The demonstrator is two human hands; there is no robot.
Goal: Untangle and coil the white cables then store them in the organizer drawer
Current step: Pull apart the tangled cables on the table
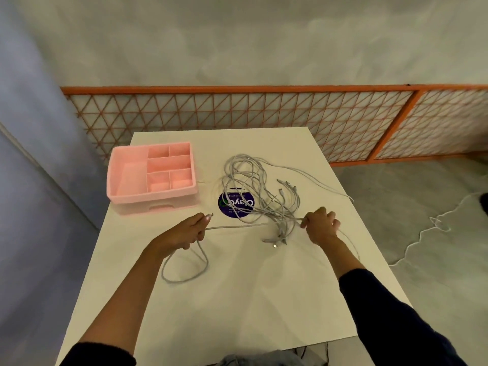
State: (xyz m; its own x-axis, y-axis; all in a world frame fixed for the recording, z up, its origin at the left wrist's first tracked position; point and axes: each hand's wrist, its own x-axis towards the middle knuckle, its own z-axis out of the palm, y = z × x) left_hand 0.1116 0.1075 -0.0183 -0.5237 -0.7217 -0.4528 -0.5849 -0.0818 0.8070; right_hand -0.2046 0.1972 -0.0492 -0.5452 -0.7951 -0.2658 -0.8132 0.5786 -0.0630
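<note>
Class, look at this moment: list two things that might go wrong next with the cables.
Pulling the left hand and right hand apart, each gripping cable, might cinch the tangle into tighter knots. One cable runs to the right edge of the table and could slip off.
</note>
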